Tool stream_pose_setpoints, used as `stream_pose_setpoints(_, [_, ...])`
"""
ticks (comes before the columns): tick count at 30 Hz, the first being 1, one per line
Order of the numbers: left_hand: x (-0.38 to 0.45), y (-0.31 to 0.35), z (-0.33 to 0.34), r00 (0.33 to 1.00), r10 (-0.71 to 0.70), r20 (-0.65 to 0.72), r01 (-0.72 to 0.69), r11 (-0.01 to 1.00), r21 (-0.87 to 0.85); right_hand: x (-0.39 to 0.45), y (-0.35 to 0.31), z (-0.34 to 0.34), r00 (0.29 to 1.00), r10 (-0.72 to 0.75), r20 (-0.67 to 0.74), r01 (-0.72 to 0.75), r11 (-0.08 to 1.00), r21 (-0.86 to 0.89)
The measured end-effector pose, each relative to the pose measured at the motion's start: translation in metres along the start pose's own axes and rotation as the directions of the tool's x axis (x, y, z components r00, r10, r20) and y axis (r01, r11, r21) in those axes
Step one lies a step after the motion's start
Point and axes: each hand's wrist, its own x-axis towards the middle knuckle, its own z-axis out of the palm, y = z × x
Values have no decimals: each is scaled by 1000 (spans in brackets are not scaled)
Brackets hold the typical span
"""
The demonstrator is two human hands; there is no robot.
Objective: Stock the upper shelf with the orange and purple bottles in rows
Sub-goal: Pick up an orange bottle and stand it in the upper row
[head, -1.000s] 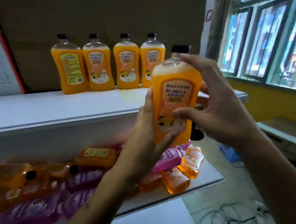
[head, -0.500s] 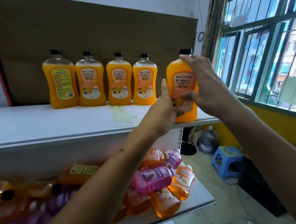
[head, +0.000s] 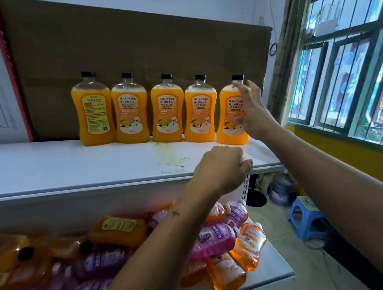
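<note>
Behind the upper shelf (head: 71,165) we see a brown cardboard sheet (head: 129,48). Five orange bottles (head: 167,109) stand upright in a row. Our right hand (head: 251,113), at three o'clock, rests relaxed fingers against the fifth bottle (head: 230,117); our left hand (head: 220,165), loosely curled, holds nothing at the shelf's edge. A yellow stain (head: 168,157) lies between.

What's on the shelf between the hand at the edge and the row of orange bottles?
In the head view, only bare white upper shelf with a yellowish stain lies between the left hand and the orange bottles.
</note>
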Motion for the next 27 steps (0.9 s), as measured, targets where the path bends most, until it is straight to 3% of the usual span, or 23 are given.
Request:
stream_pose_setpoints(10, [-2, 1, -4, 999, 0, -43, -1, 1000, -30, 15, -3, 10, 997, 67, 46, -68, 997, 27])
stream_pose_setpoints(12, [-7, 4, -6, 987, 43, -153, -62, 991, -121, 12, -5, 2, 990, 117, 75, -119, 992, 33])
stream_pose_setpoints(15, [-37, 6, -6, 888, 59, -456, -237, 909, -344, -4, -10, -11, 994, 96, 44, -101, 986, 131])
stream_pose_setpoints(17, [-73, 5, 3, 823, -38, -567, -289, 831, -475, -31, -18, -16, 1000, 18, -5, -15, 940, 340])
stream_pose_setpoints(19, [-114, -3, 18, 775, -160, -611, -293, 767, -571, -68, -31, -11, 999, -15, -36, 33, 822, 569])
stream_pose_setpoints(23, [-194, -40, 47, 731, -398, -554, -132, 714, -687, -149, -70, 20, 991, 16, 136, -107, 713, 693])
stream_pose_setpoints(27, [-254, -89, 67, 687, -609, -395, 185, 673, -716, -250, -130, 60, 964, -205, 166, -2, 624, 782])
